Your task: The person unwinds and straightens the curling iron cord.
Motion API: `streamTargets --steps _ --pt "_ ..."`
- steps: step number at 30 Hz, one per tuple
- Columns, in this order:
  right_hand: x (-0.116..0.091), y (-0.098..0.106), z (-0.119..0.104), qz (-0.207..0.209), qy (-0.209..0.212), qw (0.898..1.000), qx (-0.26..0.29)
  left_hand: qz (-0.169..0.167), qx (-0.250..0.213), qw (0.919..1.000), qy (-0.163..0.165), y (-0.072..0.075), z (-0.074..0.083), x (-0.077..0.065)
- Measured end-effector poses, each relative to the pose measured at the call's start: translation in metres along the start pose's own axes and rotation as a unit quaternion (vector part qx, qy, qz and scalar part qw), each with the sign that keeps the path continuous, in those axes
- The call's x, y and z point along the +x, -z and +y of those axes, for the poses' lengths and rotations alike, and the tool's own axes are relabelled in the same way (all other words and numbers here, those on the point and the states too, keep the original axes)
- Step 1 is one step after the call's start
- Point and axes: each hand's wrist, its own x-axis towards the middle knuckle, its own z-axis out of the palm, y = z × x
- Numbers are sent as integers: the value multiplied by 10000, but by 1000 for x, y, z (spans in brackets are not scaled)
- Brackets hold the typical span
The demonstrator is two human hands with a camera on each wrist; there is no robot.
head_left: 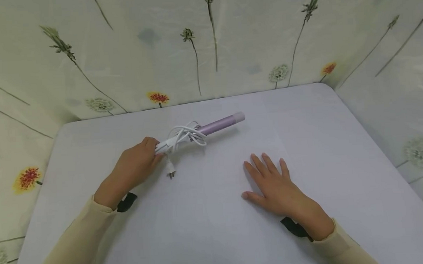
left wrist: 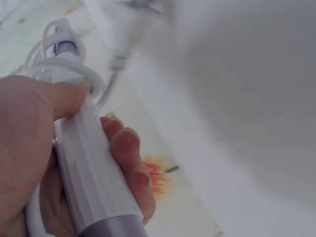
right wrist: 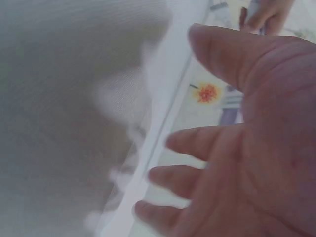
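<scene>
A curling iron [head_left: 216, 126] with a lilac barrel and white handle is held by my left hand [head_left: 137, 161], over the left part of the table. In the left wrist view, the thumb lies along the white ribbed handle [left wrist: 96, 163] and the fingers curl round its other side. A white cord [head_left: 187, 134] is looped around the iron where handle meets barrel. Its two-pin plug [head_left: 170, 168] hangs down beside the hand. My right hand [head_left: 273, 186] is apart from the iron, palm down close over the table, fingers spread and holding nothing.
A white table [head_left: 214, 225] with rounded corners lies under both hands. Behind it and at its sides hangs a pale backdrop [head_left: 125, 53] printed with flowers and stems. Dark straps [head_left: 126, 202] sit at both wrists.
</scene>
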Motion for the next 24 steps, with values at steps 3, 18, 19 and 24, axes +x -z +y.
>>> streamTargets --steps 3,18,19,24 --pt "6 0 1 262 350 9988 225 -124 -185 9996 -177 15 12 -3" --pt "70 19 -16 1209 1931 9496 2154 -349 -1065 9889 -976 63 76 -18" --pt "75 19 -17 1319 2107 9407 2307 -361 -1087 9883 -1008 63 78 -19" --pt "93 16 -17 809 3096 8586 4006 -556 -1217 9844 -1139 60 87 -31"
